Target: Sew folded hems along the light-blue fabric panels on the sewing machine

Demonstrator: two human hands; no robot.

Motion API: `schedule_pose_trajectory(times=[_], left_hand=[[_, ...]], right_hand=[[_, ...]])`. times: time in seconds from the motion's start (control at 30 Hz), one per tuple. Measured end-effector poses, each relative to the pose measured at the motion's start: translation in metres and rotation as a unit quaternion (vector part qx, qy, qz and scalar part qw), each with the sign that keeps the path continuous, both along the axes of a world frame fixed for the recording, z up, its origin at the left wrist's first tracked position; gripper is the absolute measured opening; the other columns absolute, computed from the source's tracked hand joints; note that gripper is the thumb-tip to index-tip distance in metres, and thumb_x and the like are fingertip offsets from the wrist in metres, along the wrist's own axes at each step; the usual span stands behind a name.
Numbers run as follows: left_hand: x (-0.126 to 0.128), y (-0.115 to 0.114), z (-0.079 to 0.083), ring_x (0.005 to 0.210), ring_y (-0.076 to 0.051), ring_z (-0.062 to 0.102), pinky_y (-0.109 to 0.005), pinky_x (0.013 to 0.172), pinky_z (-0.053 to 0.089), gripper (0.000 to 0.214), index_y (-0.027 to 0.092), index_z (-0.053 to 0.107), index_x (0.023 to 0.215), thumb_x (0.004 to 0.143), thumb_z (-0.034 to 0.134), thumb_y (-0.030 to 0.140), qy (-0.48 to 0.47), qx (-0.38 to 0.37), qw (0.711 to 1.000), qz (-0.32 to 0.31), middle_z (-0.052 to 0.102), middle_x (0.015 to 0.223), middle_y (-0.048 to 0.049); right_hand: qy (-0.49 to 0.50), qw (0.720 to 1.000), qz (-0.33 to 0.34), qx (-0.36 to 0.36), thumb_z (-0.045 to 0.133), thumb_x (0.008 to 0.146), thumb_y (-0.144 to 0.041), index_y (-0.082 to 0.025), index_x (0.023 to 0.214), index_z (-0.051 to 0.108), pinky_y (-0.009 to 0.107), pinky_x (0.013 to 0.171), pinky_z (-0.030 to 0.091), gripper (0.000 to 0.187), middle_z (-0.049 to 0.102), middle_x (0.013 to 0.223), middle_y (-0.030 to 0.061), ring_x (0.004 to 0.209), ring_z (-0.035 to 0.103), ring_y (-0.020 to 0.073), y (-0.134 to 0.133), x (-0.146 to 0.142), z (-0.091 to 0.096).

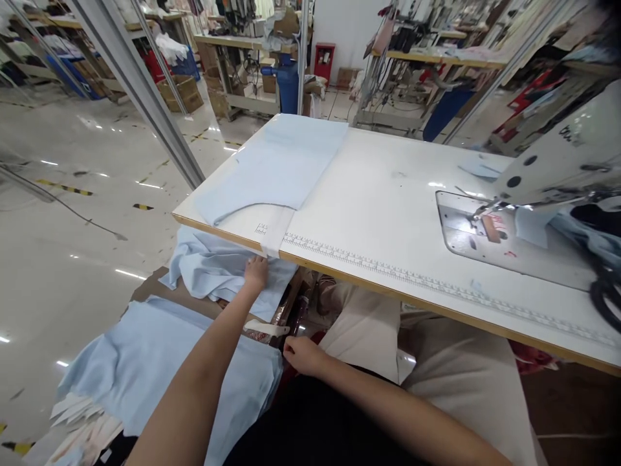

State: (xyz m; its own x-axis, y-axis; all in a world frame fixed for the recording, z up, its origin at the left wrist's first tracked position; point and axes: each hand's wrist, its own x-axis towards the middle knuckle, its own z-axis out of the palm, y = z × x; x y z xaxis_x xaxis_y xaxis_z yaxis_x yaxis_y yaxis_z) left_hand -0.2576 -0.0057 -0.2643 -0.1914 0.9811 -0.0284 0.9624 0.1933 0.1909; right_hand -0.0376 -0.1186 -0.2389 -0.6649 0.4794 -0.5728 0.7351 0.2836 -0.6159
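My left hand (256,273) reaches below the near left edge of the table, its fingers curled against a crumpled light blue fabric piece (208,262). The fingertips are partly hidden, just under a whitish strip (275,236) that crosses the table edge. My right hand (303,356) is closed in front of my lap; what its fingers hold, if anything, is hidden. Close to it lies a short white strip (266,328). A flat stack of light blue fabric (160,349) lies below my left forearm. On the tabletop rests a light blue cut panel (286,162) with a curved edge.
The white sewing table (373,194) has a printed ruler (369,260) along its front. At the right stand a sewing machine (557,155) and black scissors handles (609,294). A metal post (140,90) rises at the left. Fabric scraps (87,421) lie at lower left.
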Motion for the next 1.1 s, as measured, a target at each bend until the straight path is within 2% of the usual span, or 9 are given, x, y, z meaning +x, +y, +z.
schedule_pose_trajectory(times=[0.13, 0.3, 0.4, 0.57, 0.7, 0.8, 0.93, 1.0, 1.1], left_hand=[[-0.013, 0.002, 0.013, 0.102, -0.022, 0.059, -0.044, 0.086, 0.051, 0.032, 0.015, 0.055, 0.118, 0.091, 0.057, 0.033, 0.038, -0.043, 0.998, -0.020, 0.057, 0.119, -0.0096], [-0.022, -0.030, 0.027, 0.105, -0.023, 0.058, -0.045, 0.089, 0.050, 0.030, 0.016, 0.056, 0.117, 0.092, 0.056, 0.032, 0.055, -0.051, 0.996, -0.044, 0.057, 0.120, -0.0094], [-0.025, -0.040, 0.032, 0.107, -0.024, 0.057, -0.046, 0.090, 0.049, 0.032, 0.016, 0.055, 0.119, 0.091, 0.056, 0.032, 0.065, -0.040, 0.997, -0.013, 0.055, 0.123, -0.0098], [-0.037, -0.026, 0.049, 0.105, -0.023, 0.058, -0.045, 0.088, 0.050, 0.033, 0.016, 0.055, 0.119, 0.091, 0.057, 0.032, 0.069, -0.032, 0.995, 0.060, 0.056, 0.122, -0.0102], [-0.043, -0.020, 0.072, 0.102, -0.022, 0.059, -0.043, 0.087, 0.051, 0.030, 0.015, 0.056, 0.117, 0.092, 0.056, 0.032, 0.024, -0.035, 0.999, 0.028, 0.057, 0.119, -0.0101], [-0.028, -0.034, 0.088, 0.097, -0.020, 0.060, -0.041, 0.083, 0.052, 0.028, 0.015, 0.057, 0.114, 0.092, 0.056, 0.033, -0.036, -0.045, 0.998, -0.040, 0.059, 0.114, -0.0087], [0.022, -0.082, 0.114, 0.083, -0.016, 0.061, -0.036, 0.078, 0.051, 0.020, 0.015, 0.060, 0.099, 0.092, 0.054, 0.032, -0.145, -0.063, 0.975, -0.155, 0.063, 0.093, -0.0044], [0.050, -0.109, 0.132, 0.080, -0.016, 0.060, -0.032, 0.077, 0.048, 0.016, 0.017, 0.060, 0.096, 0.092, 0.050, 0.029, -0.204, -0.056, 0.960, -0.185, 0.064, 0.087, -0.0038], [0.078, -0.139, 0.158, 0.079, -0.016, 0.059, -0.028, 0.074, 0.045, 0.022, 0.019, 0.058, 0.098, 0.094, 0.040, 0.030, -0.295, -0.039, 0.937, -0.182, 0.064, 0.087, -0.0044]], right_hand=[[0.024, 0.999, -0.027, 0.007, 0.056, 0.094, -0.031, -0.013, 0.096, 0.063, 0.037, 0.079, 0.053, 0.019, 0.065, 0.095, 0.0039, 0.086, 0.063, 0.0163, 0.006, 0.006, 0.003], [0.068, 0.996, -0.061, 0.017, 0.054, 0.095, -0.029, -0.014, 0.097, 0.062, 0.036, 0.080, 0.052, 0.017, 0.065, 0.094, 0.0035, 0.086, 0.063, 0.0161, 0.010, 0.007, 0.004], [0.092, 0.994, -0.063, 0.014, 0.053, 0.094, -0.024, -0.014, 0.097, 0.062, 0.034, 0.079, 0.051, 0.014, 0.066, 0.092, 0.0029, 0.084, 0.063, 0.0154, 0.009, 0.008, 0.004], [0.114, 0.992, -0.048, 0.014, 0.051, 0.088, -0.010, -0.015, 0.087, 0.062, 0.026, 0.070, 0.047, 0.013, 0.066, 0.079, 0.0008, 0.073, 0.062, 0.0132, 0.005, 0.012, 0.003], [0.135, 0.989, -0.056, 0.035, 0.048, 0.082, -0.007, -0.017, 0.081, 0.062, 0.024, 0.066, 0.046, 0.018, 0.066, 0.075, 0.0014, 0.071, 0.062, 0.0152, 0.005, 0.020, 0.008], [0.173, 0.979, -0.073, 0.076, 0.045, 0.082, -0.008, -0.017, 0.096, 0.062, 0.030, 0.079, 0.048, 0.024, 0.066, 0.094, 0.0076, 0.090, 0.062, 0.0201, 0.014, 0.023, 0.025], [0.254, 0.958, -0.056, 0.124, 0.055, 0.078, -0.015, -0.019, 0.130, 0.047, 0.042, 0.107, 0.030, 0.052, 0.046, 0.136, 0.0131, 0.129, 0.038, 0.0260, 0.038, 0.022, 0.067], [0.286, 0.951, -0.022, 0.112, 0.062, 0.075, -0.021, -0.019, 0.122, 0.053, 0.044, 0.104, 0.032, 0.047, 0.054, 0.126, 0.0126, 0.122, 0.043, 0.0283, 0.050, 0.022, 0.090], [0.304, 0.950, 0.025, 0.067, 0.056, 0.084, -0.030, -0.018, 0.086, 0.062, 0.033, 0.079, 0.046, 0.013, 0.063, 0.083, 0.0042, 0.084, 0.058, 0.0208, 0.057, 0.033, 0.121]])
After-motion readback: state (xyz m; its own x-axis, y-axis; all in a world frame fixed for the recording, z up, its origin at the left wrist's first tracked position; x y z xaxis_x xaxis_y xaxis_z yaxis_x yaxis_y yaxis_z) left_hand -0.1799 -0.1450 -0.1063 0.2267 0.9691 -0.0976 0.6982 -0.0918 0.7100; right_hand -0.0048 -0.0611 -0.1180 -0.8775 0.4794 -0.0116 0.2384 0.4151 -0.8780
